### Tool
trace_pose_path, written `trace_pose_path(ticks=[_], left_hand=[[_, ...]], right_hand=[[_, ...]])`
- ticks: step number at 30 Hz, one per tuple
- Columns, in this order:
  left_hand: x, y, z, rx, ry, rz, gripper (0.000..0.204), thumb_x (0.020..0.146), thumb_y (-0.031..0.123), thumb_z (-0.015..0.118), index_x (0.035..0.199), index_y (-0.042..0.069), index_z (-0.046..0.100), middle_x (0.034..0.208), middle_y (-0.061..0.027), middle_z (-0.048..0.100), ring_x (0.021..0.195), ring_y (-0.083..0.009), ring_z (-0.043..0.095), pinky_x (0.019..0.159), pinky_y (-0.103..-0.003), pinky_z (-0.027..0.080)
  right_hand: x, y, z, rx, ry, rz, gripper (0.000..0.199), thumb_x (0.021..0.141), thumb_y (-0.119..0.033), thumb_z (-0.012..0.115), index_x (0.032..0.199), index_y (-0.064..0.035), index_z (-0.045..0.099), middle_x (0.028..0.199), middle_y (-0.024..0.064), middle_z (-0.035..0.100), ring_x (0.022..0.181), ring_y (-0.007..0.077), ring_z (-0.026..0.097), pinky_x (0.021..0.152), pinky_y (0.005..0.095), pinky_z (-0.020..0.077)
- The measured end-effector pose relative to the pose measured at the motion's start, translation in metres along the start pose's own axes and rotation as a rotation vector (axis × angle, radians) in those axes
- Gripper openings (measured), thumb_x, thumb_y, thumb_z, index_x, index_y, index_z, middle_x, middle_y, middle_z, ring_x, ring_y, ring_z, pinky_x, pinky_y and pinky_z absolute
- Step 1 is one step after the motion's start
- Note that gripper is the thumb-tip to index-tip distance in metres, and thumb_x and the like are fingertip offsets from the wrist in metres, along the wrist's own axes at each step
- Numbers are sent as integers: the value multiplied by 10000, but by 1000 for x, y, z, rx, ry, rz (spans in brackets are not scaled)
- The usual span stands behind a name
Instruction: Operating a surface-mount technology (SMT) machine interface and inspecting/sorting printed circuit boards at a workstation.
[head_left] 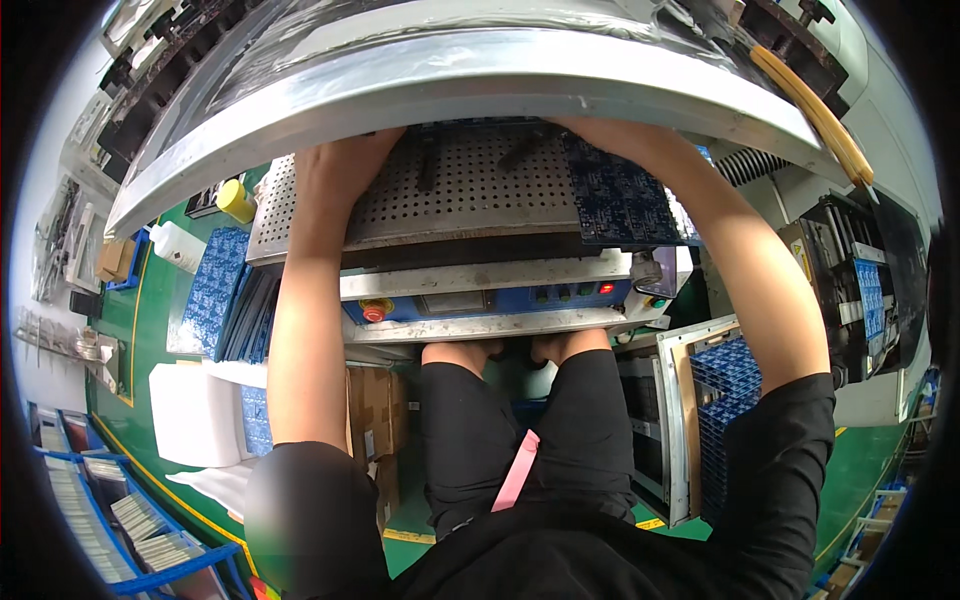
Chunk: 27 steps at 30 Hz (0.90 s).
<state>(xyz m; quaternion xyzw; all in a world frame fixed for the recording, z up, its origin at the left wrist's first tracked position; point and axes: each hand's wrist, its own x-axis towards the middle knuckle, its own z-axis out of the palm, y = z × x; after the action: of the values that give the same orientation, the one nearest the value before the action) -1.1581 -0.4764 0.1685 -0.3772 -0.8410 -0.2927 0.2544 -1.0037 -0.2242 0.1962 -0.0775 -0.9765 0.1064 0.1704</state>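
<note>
Both my arms reach forward under a silver metal screen frame [470,72]. Below it lies a perforated metal bed [480,190]. My left hand [345,165] is over the bed's left part, its fingers hidden by the frame. At the right, my right hand [615,138] goes under the frame above a dark blue circuit board [622,200], which overhangs the bed's right end. Its fingers are out of sight too. A thin blue edge shows between the hands, under the frame; what it belongs to is mostly covered. Two dark bars lie on the bed.
A control panel [470,300] with a red knob [374,311] runs along the machine's front. Stacked blue boards [215,285] stand at left, beside a white bottle [177,245] and a yellow-lidded container [236,200]. A rack of blue boards [725,400] stands at lower right. A yellow-handled squeegee-like tool [815,115] rests on the frame.
</note>
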Motion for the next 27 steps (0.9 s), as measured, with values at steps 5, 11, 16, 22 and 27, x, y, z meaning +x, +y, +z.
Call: trace_pose_path(ticks=[5,11,16,22,27], left_hand=[[0,3,1,25,33,38,439,813,359,771,1071,12,694,1015,-181,706,889,-314,675,821,-400,524],[1,-8,10,-21,82,161,417,810,360,780,1004,2,688,897,-146,686,799,-251,631,768,-370,500],[7,-22,10,-149,-79,-20,333,841,311,762,908,1,661,761,-108,613,729,-201,551,717,-343,460],[3,-29,-5,-66,-156,86,316,881,239,714,1076,3,636,979,-151,665,924,-297,637,838,-356,496],[-138,51,-51,-280,77,87,164,851,68,659,990,-6,614,967,-148,619,914,-319,579,864,-399,454]], right_hand=[[-4,-5,-6,8,-46,54,547,909,-545,604,1284,-148,626,1277,140,629,1168,327,588,1001,422,466],[4,-3,-9,-30,-160,129,601,891,-574,608,1289,-124,620,1274,157,625,1177,338,582,1005,429,461],[21,13,16,21,-57,25,675,852,-609,633,1232,-51,632,1203,213,643,1132,355,608,970,464,473],[-2,11,21,-154,323,28,682,850,-620,624,1230,-55,608,1102,224,679,1036,390,660,926,474,506],[-179,57,-73,602,530,228,531,912,-481,637,1242,-65,616,1023,121,705,927,183,662,834,316,510]])
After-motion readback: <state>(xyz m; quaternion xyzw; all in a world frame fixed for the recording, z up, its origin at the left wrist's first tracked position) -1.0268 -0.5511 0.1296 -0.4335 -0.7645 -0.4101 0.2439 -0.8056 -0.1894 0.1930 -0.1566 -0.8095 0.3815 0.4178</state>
